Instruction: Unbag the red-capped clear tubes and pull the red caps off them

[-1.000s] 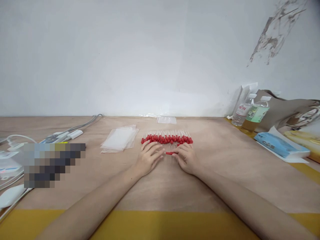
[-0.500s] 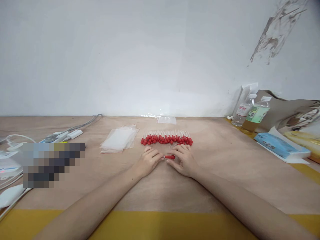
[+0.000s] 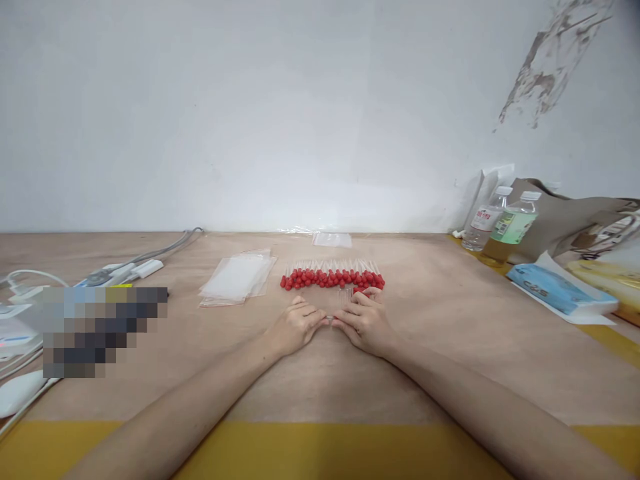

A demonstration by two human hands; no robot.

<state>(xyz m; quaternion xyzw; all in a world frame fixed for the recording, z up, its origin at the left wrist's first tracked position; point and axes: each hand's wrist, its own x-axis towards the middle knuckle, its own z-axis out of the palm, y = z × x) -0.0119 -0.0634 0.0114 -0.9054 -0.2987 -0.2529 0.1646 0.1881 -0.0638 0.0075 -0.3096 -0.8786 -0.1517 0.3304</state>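
My left hand and my right hand meet above the table, thumbs and fingers pinched around a small slim piece. Only a short pale bit of it shows between the fingertips; the rest is covered. Just beyond my hands lies a row of thin clear droppers with red rubber bulbs, bulbs facing me and tips toward the wall. A few clear glass tubes and a bit of red peek out behind my right fingers, partly hidden.
Left of the row is a stack of clear plastic bags; another flat clear packet lies by the wall. Cables and a power strip occupy the far left. Bottles, a tissue pack and a bag stand at right.
Half a second ago a red bulb showed between my hands, with my right fingers apart around it. Now my right fingers have closed and that bulb is covered.
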